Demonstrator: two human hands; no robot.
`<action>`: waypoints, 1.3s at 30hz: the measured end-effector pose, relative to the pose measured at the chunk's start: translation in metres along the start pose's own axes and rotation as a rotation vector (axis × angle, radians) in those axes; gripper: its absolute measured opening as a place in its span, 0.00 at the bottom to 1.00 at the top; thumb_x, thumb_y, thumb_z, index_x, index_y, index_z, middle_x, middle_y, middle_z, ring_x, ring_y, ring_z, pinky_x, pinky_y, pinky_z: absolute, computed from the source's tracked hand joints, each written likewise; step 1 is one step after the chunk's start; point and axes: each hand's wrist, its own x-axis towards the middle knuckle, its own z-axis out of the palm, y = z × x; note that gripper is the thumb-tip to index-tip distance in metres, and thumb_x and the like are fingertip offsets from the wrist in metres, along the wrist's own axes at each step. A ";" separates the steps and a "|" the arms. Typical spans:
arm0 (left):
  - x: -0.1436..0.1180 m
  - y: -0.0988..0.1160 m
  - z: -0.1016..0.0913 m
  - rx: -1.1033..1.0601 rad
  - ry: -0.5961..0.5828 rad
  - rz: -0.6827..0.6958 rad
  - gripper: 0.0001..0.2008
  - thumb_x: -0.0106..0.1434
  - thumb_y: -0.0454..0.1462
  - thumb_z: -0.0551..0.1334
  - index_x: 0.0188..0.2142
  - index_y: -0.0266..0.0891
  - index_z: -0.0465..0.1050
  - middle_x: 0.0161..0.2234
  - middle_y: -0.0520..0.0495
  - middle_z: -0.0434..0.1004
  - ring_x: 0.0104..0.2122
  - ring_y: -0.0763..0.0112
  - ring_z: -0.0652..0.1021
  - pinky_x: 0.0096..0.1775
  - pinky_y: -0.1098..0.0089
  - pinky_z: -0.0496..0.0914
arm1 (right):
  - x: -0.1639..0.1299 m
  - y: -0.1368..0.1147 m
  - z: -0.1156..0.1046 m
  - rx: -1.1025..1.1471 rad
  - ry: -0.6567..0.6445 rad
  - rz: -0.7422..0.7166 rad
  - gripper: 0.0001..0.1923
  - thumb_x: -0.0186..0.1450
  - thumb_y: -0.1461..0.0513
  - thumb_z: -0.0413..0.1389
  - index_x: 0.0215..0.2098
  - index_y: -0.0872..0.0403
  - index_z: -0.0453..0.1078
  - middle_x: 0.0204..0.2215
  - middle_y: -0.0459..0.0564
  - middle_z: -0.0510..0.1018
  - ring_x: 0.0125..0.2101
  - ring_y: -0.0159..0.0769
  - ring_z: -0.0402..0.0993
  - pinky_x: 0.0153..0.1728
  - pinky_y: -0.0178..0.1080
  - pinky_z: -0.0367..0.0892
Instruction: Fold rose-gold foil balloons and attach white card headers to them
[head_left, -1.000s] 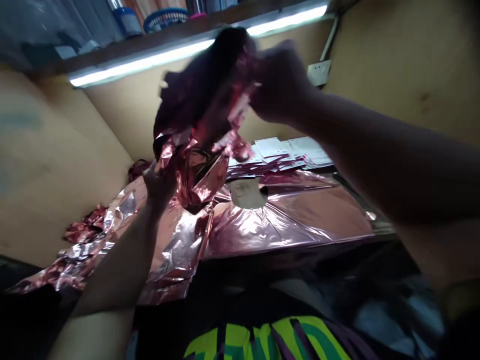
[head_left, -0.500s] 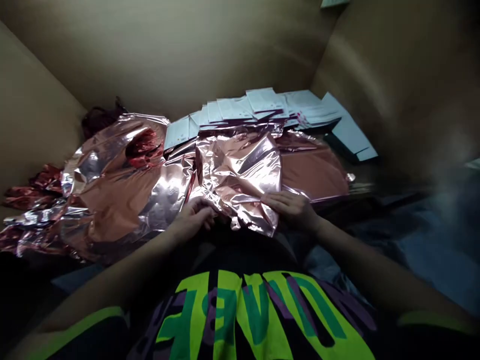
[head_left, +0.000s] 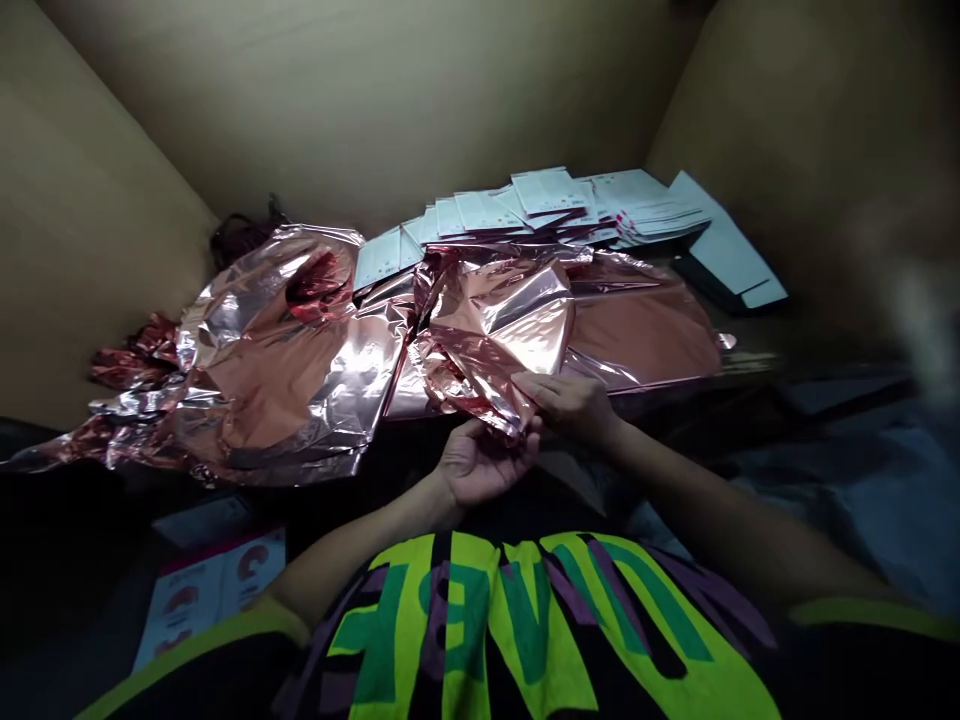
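The crumpled foil sheet (head_left: 495,330), lying on the table (head_left: 750,345) at its near edge, appears light, thin and tear-prone; left hand (head_left: 480,462) cups and right hand (head_left: 574,405) fingers pinch its near corner.

Person wears a dark T-shirt (head_left: 525,640), black or v. dark navy, seen from above at the near edge of the view. Big block letters across the chest, upside down from this angle, in lime green, teal green and muted purple; letters overlap w/ diagonal stripes, exact word can't be read. Sleeves are short, each w/ a lime-green band at the hem: one near left (head_left: 217,640), one near right (head_left: 870,612). Both forearms bare below the sleeves. Left hand (head_left: 480,462) and right hand (head_left: 571,402) bare too, no gloves, no rings or watch showing. Lower body too dark to make out.
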 end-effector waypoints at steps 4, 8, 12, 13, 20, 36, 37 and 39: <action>-0.021 0.004 -0.002 -0.027 0.120 -0.135 0.12 0.62 0.24 0.51 0.24 0.36 0.58 0.15 0.57 0.58 0.12 0.88 0.64 0.18 0.91 0.60 | -0.007 0.005 0.007 -0.001 -0.028 -0.017 0.17 0.67 0.61 0.53 0.51 0.58 0.74 0.46 0.56 0.81 0.43 0.39 0.80 0.43 0.36 0.75; -0.058 0.010 -0.019 0.538 0.084 -0.167 0.16 0.58 0.25 0.57 0.21 0.40 0.51 0.14 0.62 0.48 0.10 0.87 0.53 0.13 0.86 0.52 | -0.014 0.013 0.010 -0.024 -0.027 -0.034 0.17 0.67 0.65 0.51 0.51 0.57 0.74 0.47 0.56 0.80 0.46 0.39 0.79 0.46 0.38 0.75; -0.054 0.005 -0.026 1.189 0.059 0.513 0.16 0.49 0.36 0.72 0.30 0.42 0.65 0.30 0.49 0.71 0.34 0.68 0.75 0.35 0.69 0.74 | -0.014 0.013 0.010 -0.007 -0.075 -0.036 0.17 0.66 0.65 0.53 0.51 0.57 0.74 0.47 0.56 0.81 0.47 0.41 0.78 0.46 0.39 0.75; -0.044 0.005 -0.024 1.332 0.017 0.661 0.19 0.46 0.37 0.75 0.34 0.42 0.69 0.39 0.45 0.74 0.46 0.60 0.74 0.47 0.62 0.73 | -0.012 0.012 0.009 0.004 -0.081 -0.032 0.16 0.66 0.64 0.53 0.50 0.57 0.74 0.46 0.56 0.81 0.47 0.41 0.79 0.45 0.39 0.75; -0.018 0.029 -0.006 2.075 -0.305 0.931 0.13 0.67 0.36 0.55 0.44 0.40 0.79 0.43 0.37 0.77 0.49 0.56 0.75 0.59 0.51 0.60 | -0.002 0.006 0.004 0.049 0.002 -0.071 0.15 0.66 0.63 0.54 0.49 0.60 0.75 0.42 0.60 0.82 0.44 0.43 0.80 0.40 0.38 0.76; 0.007 0.149 -0.046 2.730 -0.287 1.063 0.29 0.61 0.36 0.59 0.63 0.39 0.62 0.64 0.36 0.62 0.64 0.50 0.62 0.62 0.48 0.59 | -0.022 0.048 -0.010 0.076 -0.018 -0.181 0.20 0.69 0.64 0.51 0.58 0.55 0.68 0.51 0.58 0.78 0.54 0.45 0.73 0.50 0.50 0.74; 0.008 0.148 -0.045 2.726 -0.281 1.075 0.28 0.62 0.37 0.59 0.62 0.38 0.63 0.63 0.35 0.62 0.64 0.49 0.61 0.62 0.47 0.59 | -0.024 0.053 -0.009 0.107 -0.023 -0.174 0.19 0.69 0.64 0.51 0.57 0.55 0.69 0.50 0.58 0.79 0.53 0.44 0.74 0.49 0.47 0.75; 0.005 0.145 -0.040 2.718 -0.367 1.051 0.22 0.63 0.38 0.57 0.57 0.37 0.68 0.60 0.35 0.68 0.63 0.51 0.64 0.63 0.49 0.58 | -0.029 0.061 -0.012 0.184 -0.030 -0.158 0.18 0.69 0.63 0.52 0.57 0.53 0.69 0.48 0.56 0.80 0.50 0.40 0.77 0.46 0.43 0.76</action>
